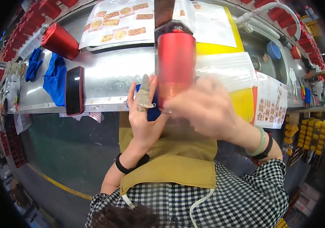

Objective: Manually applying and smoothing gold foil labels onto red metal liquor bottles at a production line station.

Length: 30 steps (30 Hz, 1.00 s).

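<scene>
flanking red cyl (176, 57): l hand (142, 119), r hand (206, 108)

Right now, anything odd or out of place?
The red-edged phone beside the blue cloth pokes past the front edge of the steel bench, so it might fall. The central red cylinder shows no obvious damage, but the blurred right hand partly hides it.

Red cylinder (176, 57); tan apron (168, 173); black-and-white checked shirt (238, 193).
</scene>
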{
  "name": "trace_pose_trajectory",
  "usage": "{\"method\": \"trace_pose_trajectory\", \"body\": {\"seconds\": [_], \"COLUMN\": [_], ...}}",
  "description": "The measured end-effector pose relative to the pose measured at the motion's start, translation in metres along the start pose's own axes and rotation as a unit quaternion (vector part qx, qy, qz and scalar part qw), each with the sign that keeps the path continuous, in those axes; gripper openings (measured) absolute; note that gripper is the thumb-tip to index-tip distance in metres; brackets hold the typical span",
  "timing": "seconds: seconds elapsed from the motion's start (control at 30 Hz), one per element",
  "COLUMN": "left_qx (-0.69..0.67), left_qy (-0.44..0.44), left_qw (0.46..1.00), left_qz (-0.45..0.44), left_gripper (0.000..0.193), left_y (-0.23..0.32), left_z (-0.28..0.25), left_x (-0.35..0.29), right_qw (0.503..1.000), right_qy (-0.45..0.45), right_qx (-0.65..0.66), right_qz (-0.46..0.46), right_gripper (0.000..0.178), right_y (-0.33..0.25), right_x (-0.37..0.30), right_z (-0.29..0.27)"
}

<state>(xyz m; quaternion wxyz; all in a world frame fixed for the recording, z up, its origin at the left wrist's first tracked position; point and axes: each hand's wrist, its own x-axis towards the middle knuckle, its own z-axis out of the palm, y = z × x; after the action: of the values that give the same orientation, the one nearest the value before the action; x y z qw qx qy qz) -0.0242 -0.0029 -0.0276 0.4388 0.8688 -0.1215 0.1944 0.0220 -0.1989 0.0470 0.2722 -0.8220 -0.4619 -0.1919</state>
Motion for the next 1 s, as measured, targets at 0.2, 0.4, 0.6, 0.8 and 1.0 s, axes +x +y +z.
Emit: {"method": "trace_pose_trajectory", "body": {"seconds": [0.2, 0.4, 0.6, 0.8, 1.0], "left_qx": [-0.069, -0.109, -0.015, -0.042, -0.018], "left_qy": [0.052, 0.028, 0.047, 0.043, 0.038], "left_qw": [0.994, 0.990, 0.998, 0.997, 0.998], "left_qz": [-0.070, -0.084, -0.044, -0.045, -0.047], "left_gripper": [0.086, 0.092, 0.084, 0.091, 0.088], "left_y": [0.005, -0.001, 0.003, 0.006, -0.002], "left_z": [0.013, 0.018, 0.019, 0.010, 0.014], "left_x": [0.001, 0.001, 0.005, -0.004, -0.007], "right_qw": [0.982, 0.995, 0.995, 0.974, 0.996], "right_qy": [0.116, 0.062, 0.068, 0.112, 0.074], "right_qx": [-0.148, -0.076, -0.057, -0.195, -0.012], "right_qz": [-0.005, 0.025, -0.053, -0.015, -0.051], "right_gripper": [0.021, 0.024, 0.025, 0.017, 0.019], "right_y": [0.045, 0.018, -0.001, 0.061, -0.002], "right_x": [0.005, 0.006, 0.005, 0.034, -0.003], "right_z": [0.000, 0.005, 0.011, -0.003, 0.028]}}
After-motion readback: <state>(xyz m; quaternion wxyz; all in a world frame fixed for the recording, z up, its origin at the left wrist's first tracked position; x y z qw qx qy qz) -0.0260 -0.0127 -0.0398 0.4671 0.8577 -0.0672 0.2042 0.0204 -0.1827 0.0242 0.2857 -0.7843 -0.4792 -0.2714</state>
